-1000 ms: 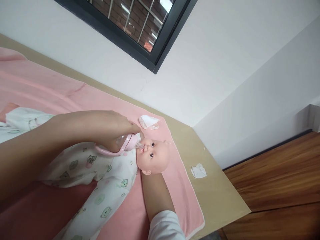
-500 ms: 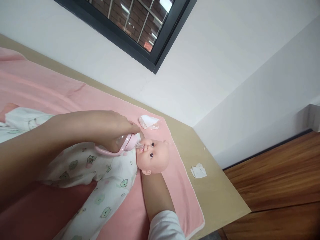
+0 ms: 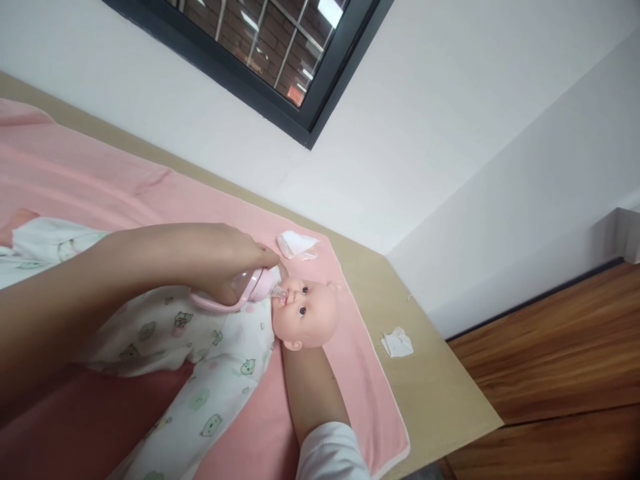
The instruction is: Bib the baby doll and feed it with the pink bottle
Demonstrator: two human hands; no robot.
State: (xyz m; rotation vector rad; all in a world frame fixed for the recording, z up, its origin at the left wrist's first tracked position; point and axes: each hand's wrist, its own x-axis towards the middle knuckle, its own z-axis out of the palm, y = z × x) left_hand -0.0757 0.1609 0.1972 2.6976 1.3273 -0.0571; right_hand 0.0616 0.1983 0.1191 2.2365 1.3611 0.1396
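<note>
Left hand (image 3: 233, 257) curls closed around the pink bottle (image 3: 261, 285); beyond its fingers, the nipple (image 3: 279, 292) sits at the doll (image 3: 313, 317)'s mouth. Right forearm (image 3: 316, 390) passes beneath the head, fingers hidden, grip untellable.

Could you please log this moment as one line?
baby doll: lies on pink blanket | left hand: holds pink-handled baby bottle, teat at doll's mouth | right hand: hidden, forearm under doll's head

A doll (image 3: 307, 323) lies on the blanket (image 3: 370, 400), the bottle (image 3: 260, 285) at its mouth (image 3: 285, 301).
</note>
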